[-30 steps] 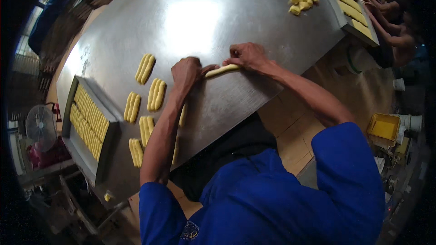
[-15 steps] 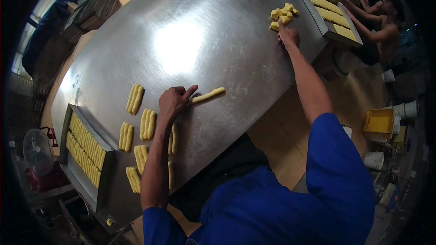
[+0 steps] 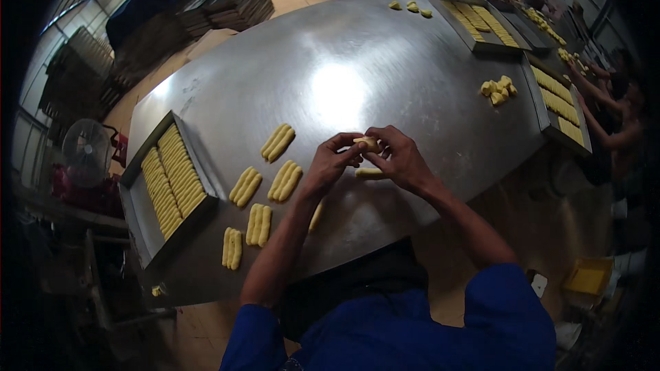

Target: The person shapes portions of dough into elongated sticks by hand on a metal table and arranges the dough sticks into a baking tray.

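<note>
My left hand (image 3: 335,161) and my right hand (image 3: 393,154) meet over the steel table (image 3: 227,89), fingers closed on a small yellow dough piece (image 3: 366,143). Just below lies a yellow dough stick (image 3: 371,173), partly behind my right hand. To the left, grouped dough sticks (image 3: 284,178) rest on the metal, and another stick (image 3: 315,217) shows beside my left forearm. A deep metal tray (image 3: 212,194) at the left holds rows of sticks. A heap of dough pieces (image 3: 496,91) sits to the right.
Trays of dough (image 3: 476,40) line the far right of the table, with small pieces (image 3: 412,7) at the back. Several co-workers (image 3: 608,124) work along the far and right sides. A fan (image 3: 86,151), stacked racks (image 3: 223,3) and a yellow crate (image 3: 588,277) surround the table.
My right hand reached to the heap half a second ago and has now come back beside my left hand; both grip a dough piece. The view has tilted up, showing more co-workers.
</note>
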`<state>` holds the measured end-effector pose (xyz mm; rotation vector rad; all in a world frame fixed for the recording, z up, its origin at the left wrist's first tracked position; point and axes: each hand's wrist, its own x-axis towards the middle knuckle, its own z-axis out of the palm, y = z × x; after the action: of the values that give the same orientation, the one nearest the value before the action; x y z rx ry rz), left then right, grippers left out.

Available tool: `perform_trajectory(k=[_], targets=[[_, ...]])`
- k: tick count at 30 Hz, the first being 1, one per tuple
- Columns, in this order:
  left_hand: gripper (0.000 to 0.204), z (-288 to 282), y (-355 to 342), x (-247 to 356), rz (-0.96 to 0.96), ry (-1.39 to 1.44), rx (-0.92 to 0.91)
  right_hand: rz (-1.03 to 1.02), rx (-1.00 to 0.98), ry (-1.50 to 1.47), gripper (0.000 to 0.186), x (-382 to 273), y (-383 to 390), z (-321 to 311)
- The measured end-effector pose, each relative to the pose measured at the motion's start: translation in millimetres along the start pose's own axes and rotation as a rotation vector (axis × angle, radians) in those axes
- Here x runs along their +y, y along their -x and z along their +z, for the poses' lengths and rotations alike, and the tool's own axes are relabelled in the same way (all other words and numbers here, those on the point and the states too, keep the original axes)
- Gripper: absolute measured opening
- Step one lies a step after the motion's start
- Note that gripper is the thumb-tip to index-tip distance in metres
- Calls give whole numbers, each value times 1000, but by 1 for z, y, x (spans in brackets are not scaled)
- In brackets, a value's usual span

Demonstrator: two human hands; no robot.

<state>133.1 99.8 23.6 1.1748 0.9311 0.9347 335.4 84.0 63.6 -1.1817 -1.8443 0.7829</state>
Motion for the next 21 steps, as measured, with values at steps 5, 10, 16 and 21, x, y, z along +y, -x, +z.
perform_trajectory(k=[5, 10, 16, 21], targets=[[41, 19, 27, -6, 10, 190, 30, -289, -1, 206, 23, -15, 21, -3], [30, 21, 43, -1, 121, 134, 78, -105, -80, 253, 29, -29, 26, -2], [39, 12, 26, 24, 181, -60, -46, 426, -350, -555, 40, -23, 5, -31], [39, 0, -8, 39, -10, -297, -241, 337, -448, -240, 28, -5, -27, -48]])
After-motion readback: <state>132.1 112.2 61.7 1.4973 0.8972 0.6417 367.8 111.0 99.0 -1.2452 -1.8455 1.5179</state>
